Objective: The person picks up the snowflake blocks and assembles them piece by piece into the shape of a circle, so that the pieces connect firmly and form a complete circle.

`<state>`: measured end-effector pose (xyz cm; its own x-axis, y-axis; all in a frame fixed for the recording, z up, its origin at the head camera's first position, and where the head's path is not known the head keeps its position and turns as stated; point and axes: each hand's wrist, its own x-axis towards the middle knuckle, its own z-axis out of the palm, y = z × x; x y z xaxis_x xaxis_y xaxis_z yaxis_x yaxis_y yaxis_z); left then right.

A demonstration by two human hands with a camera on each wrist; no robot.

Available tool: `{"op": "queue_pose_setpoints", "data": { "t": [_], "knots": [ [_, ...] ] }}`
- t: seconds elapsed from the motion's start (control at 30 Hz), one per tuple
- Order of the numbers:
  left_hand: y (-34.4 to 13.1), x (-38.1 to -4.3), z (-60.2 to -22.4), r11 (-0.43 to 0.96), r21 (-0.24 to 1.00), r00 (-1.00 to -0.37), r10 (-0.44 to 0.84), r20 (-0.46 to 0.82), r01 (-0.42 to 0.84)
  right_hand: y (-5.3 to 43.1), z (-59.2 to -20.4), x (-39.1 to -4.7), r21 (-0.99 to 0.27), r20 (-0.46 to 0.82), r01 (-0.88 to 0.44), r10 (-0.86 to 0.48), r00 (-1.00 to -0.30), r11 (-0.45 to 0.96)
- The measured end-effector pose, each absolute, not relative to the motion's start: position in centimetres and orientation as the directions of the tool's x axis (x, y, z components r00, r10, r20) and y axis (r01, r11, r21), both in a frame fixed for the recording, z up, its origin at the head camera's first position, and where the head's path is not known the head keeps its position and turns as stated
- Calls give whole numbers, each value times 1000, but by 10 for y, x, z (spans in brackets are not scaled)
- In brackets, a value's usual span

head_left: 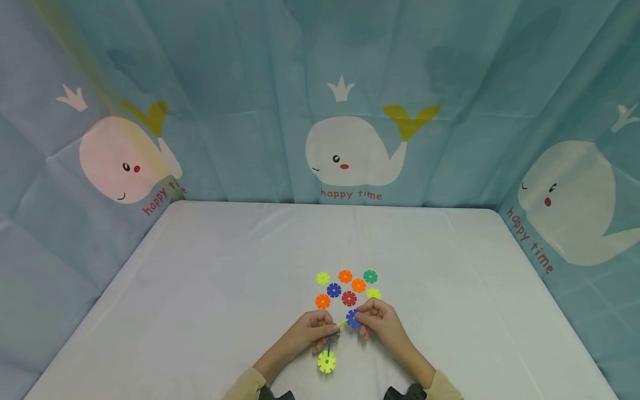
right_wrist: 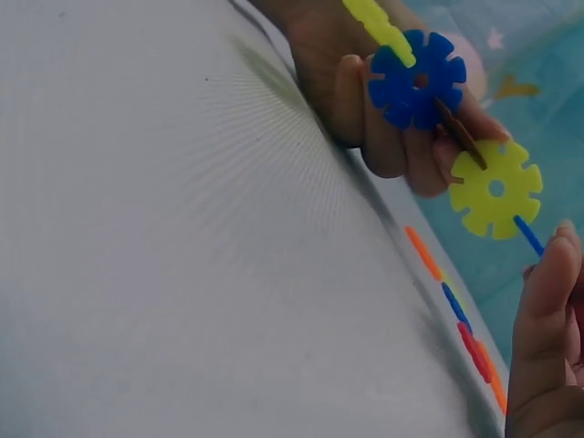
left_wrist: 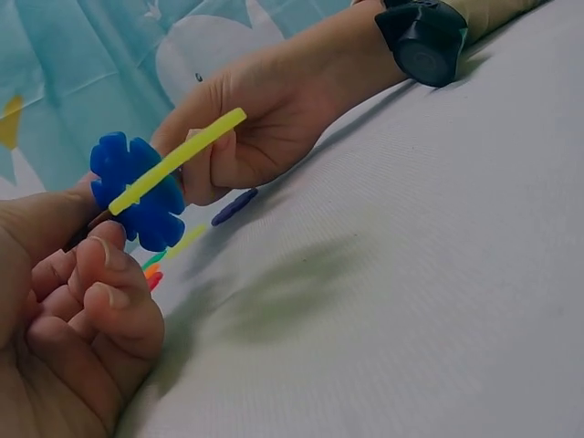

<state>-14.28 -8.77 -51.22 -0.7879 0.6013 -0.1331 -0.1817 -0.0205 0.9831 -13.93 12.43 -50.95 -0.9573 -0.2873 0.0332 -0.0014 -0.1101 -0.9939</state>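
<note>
Both hands hold a short chain of notched plastic snowflake discs, slotted edge to face, close over the table. My left hand [head_left: 315,329] pinches a brown disc [right_wrist: 459,132] in the middle of the chain. From it hang a blue disc [right_wrist: 415,82] and, at the end, a yellow disc [head_left: 326,362]. On its other side a second yellow disc [right_wrist: 495,190] is slotted in. The thumb and fingers of my right hand [head_left: 382,321] grip another blue disc [head_left: 353,318], whose edge meets that yellow disc in the right wrist view.
Several loose discs lie flat just beyond the hands, among them a red disc [head_left: 349,299], a green disc [head_left: 370,276] and an orange disc [head_left: 322,301]. The white table [head_left: 200,289] is bordered by a blue whale-print curtain [head_left: 240,139].
</note>
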Motion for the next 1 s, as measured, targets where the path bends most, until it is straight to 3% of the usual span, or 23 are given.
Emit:
{"op": "queue_pose_setpoints", "data": {
  "t": [0.6,1.0],
  "knots": [
    [-86,-140,-508,58,987,-800,580,-155,-149,126,-510,-140,-992,-60,92,-335,-940,-81],
    [-86,-141,-516,54,996,-806,586,-89,-71,126,-517,-141,-991,-69,110,-397,-915,-82]
  ]
}}
